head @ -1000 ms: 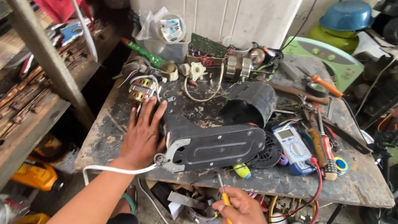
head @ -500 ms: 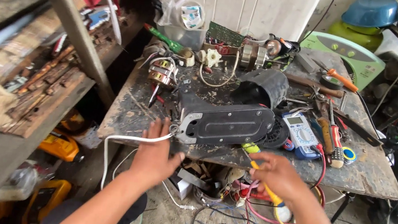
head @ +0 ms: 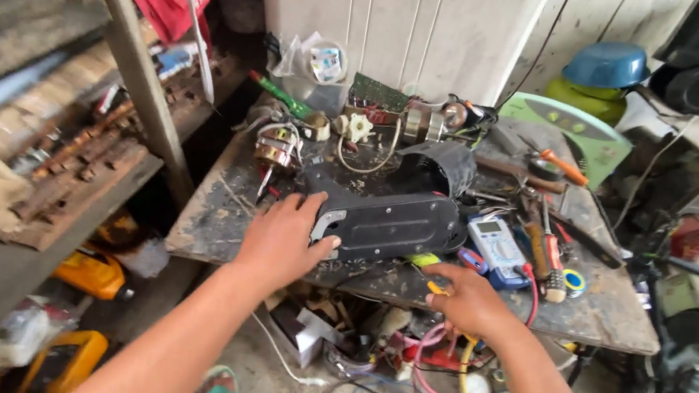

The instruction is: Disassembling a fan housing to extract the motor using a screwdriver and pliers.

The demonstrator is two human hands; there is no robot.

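A black oblong plastic housing with a grey metal plate on its side lies in the middle of a worn, dirty workbench. My left hand rests flat against the housing's left end, fingers spread over its corner. My right hand is at the bench's front edge, just below the housing, closed around a yellow-handled screwdriver. Only a short piece of the handle shows, and the tip is hidden. A small yellow-green part lies right by that hand.
A blue-grey multimeter, red-handled tools and a tape roll lie to the right. A copper-wound motor, a circuit board and a plastic cup sit behind. Rusty parts fill the left shelf. Cables tangle under the bench.
My left hand moved from the bench's edge up onto the housing's left end. My right hand rose from below the bench to its front edge with the screwdriver. The view came closer.
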